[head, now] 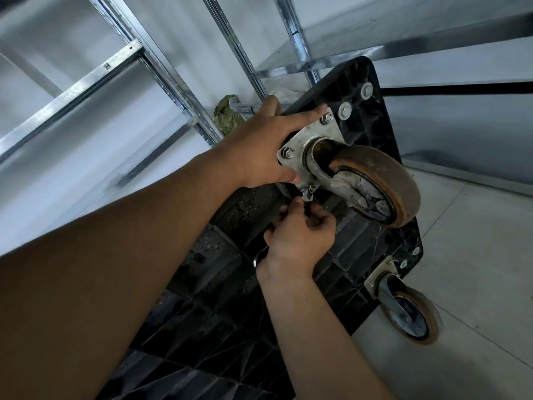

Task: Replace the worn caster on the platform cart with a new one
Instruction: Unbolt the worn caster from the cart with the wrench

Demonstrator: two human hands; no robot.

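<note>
Worn caster (375,186), judged heavy, rigid, grimy. Best held by mounting plate (313,140), where left hand (265,145) spreads; right hand (300,241) grips wrench (307,196) on 1 nut (311,186).

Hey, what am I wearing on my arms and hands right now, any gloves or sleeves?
No gloves: the left hand and right hand are bare. The left forearm and right forearm are bare too, no sleeve in view. No watch, ring or wristband shows.

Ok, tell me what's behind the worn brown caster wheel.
Grey steel mounting plate bolted to the black ribbed cart underside; three nuts show. The brown wheel hides its fourth corner.
</note>
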